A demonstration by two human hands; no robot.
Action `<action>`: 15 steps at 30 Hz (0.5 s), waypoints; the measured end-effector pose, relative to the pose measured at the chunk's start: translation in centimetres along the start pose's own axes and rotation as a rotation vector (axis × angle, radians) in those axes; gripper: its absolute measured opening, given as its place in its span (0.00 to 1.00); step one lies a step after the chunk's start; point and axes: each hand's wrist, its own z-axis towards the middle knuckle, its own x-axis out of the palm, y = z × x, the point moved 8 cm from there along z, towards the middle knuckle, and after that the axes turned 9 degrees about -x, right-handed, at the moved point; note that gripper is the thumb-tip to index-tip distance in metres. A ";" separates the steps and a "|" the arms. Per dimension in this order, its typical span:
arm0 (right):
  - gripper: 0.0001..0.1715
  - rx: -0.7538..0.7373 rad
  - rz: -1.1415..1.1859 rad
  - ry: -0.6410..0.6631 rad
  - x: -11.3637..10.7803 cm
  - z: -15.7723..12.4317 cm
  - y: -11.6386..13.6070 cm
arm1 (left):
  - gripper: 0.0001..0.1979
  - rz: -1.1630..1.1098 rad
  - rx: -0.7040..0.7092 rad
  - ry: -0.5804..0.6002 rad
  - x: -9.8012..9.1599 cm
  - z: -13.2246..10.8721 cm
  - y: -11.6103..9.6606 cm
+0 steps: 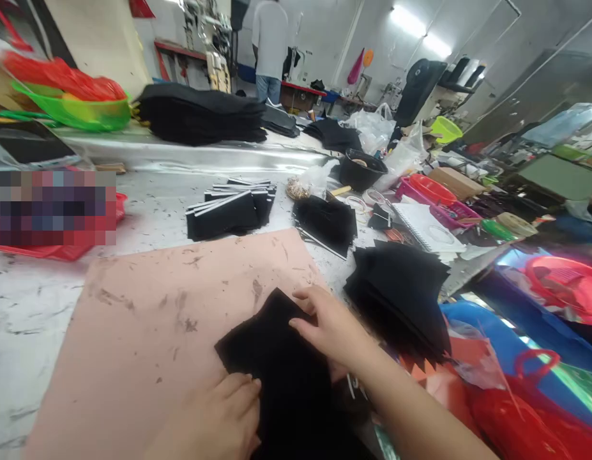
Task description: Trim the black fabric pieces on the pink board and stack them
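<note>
A black fabric piece [290,358] lies at a slant over the pink sheet's right side and runs down past the bottom of the view. My left hand [233,402] has its fingers curled at the fabric's left edge, gripping it. On the upper right edge, my right hand [324,322] holds the same fabric, thumb on top and some fingers hidden beneath. The pink sheet [147,332] is scuffed and marked. A fanned stack of black pieces [396,294] sits just right of my right hand.
Black pieces with white edges [226,217] lie beyond the sheet, beside another black pile [324,220]. A black bowl [363,169], a spiral notebook [427,227] and a red tray [75,246] stand around. Red bags [516,409] hang low right. A person [271,45] stands far back.
</note>
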 end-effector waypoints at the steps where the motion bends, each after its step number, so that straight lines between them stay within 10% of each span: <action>1: 0.24 0.059 0.083 0.027 0.3 0.6 -0.3 | 0.14 -0.085 -0.067 0.089 -0.4 0.7 1.2; 3: 0.25 0.111 0.239 0.093 1.1 1.6 -0.3 | 0.11 -0.230 -0.251 0.221 -1.5 2.5 4.9; 9: 0.16 -0.060 0.279 -0.082 -2.0 5.7 0.1 | 0.11 -0.127 -0.878 -0.070 -6.6 7.6 20.9; 15: 0.18 -0.235 -0.158 -0.294 -6.0 11.5 0.1 | 0.16 -0.164 -1.036 -0.170 -4.6 9.9 26.1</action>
